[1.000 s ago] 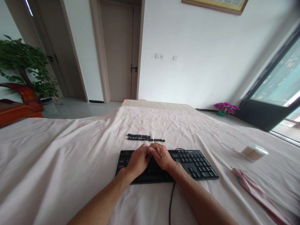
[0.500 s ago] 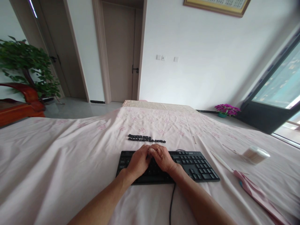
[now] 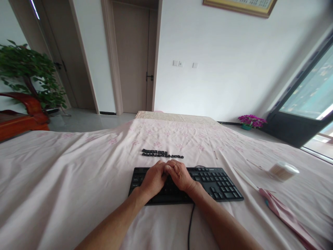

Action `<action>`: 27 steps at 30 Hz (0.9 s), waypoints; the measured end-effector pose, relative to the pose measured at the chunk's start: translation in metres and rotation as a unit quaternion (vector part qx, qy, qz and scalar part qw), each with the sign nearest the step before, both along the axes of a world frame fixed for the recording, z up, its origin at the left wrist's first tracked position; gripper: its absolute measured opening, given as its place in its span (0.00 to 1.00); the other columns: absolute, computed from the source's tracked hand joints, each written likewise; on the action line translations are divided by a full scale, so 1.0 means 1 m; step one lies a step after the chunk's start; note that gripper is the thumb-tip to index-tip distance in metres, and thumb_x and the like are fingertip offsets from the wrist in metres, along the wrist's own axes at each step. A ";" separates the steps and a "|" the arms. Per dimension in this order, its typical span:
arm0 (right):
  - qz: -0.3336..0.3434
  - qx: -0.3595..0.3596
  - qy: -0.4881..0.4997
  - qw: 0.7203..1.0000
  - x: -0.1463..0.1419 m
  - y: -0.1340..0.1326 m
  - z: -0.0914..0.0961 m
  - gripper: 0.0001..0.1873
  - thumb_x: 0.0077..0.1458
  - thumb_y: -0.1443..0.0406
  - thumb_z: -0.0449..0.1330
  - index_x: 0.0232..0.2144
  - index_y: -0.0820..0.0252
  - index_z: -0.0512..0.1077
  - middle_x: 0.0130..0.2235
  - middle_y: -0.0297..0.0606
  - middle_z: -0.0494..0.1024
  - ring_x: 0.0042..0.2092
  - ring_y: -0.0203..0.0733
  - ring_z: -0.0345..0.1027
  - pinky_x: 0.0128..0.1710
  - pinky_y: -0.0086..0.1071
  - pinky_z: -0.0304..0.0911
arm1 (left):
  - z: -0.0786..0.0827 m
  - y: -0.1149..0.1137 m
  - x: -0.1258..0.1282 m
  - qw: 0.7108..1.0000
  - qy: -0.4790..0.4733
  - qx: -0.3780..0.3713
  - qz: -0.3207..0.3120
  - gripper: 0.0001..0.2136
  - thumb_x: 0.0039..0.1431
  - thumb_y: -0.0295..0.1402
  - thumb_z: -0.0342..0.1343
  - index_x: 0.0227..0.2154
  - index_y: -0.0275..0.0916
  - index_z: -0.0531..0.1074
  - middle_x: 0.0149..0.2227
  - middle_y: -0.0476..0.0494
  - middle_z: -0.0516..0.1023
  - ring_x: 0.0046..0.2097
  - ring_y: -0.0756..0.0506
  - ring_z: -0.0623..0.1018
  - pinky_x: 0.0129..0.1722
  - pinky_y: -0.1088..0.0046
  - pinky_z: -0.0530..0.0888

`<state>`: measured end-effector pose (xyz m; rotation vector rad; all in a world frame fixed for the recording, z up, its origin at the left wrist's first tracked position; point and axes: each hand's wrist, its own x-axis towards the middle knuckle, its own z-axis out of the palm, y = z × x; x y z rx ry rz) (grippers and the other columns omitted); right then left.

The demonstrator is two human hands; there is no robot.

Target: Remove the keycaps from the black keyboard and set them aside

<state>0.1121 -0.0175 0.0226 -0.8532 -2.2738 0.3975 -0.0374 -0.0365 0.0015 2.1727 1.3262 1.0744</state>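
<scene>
A black keyboard (image 3: 224, 184) lies crosswise in front of me, its middle covered by my hands. My left hand (image 3: 155, 177) is closed over the left half of the keys, fingers curled. Against it, thumbs close together, rests my right hand (image 3: 179, 174), also closed and wearing a ring. Whatever the fingertips grip, if anything, is hidden beneath the hands. Beyond the keyboard, several loose black keycaps (image 3: 155, 153) lie in two rows on the cloth.
A pale flowered cloth (image 3: 99, 180) with folds covers the surface. To the right stand a clear box of cotton swabs (image 3: 283, 171) and a long tool with a pink cloth (image 3: 281, 208) around it. A thin stick (image 3: 215, 155) lies past the keyboard. A black cable (image 3: 191, 225) runs toward me.
Both hands stay together over the keyboard in almost the same pose. The whole view has shifted very slightly; the keycaps and other items lie as before.
</scene>
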 end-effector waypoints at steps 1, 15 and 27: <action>0.000 -0.002 0.002 1.000 0.000 0.000 0.000 0.17 0.65 0.60 0.44 0.27 0.58 0.65 0.28 0.36 0.71 0.32 0.38 0.64 0.37 0.32 0.59 | 0.000 0.000 0.000 1.000 0.000 0.000 0.001 0.07 0.59 0.26 0.47 0.34 0.40 0.69 0.36 0.46 0.73 0.40 0.47 0.74 0.41 0.72 0.69; -0.133 -0.106 0.209 0.963 0.004 0.007 -0.003 0.19 0.63 0.55 0.46 0.35 0.60 0.72 0.29 0.36 0.73 0.27 0.36 0.63 0.30 0.29 0.61 | -0.004 0.006 -0.006 0.991 -0.120 -0.026 0.051 0.17 0.53 0.18 0.47 0.43 0.40 0.68 0.44 0.45 0.73 0.42 0.49 0.76 0.47 0.68 0.72; -0.071 -0.194 0.169 0.964 0.022 0.015 0.008 0.30 0.63 0.51 0.42 0.28 0.63 0.75 0.19 0.33 0.68 0.22 0.33 0.62 0.24 0.26 0.56 | -0.004 0.007 -0.007 0.995 -0.090 -0.030 0.038 0.17 0.51 0.17 0.47 0.41 0.40 0.70 0.41 0.46 0.74 0.40 0.49 0.76 0.46 0.69 0.72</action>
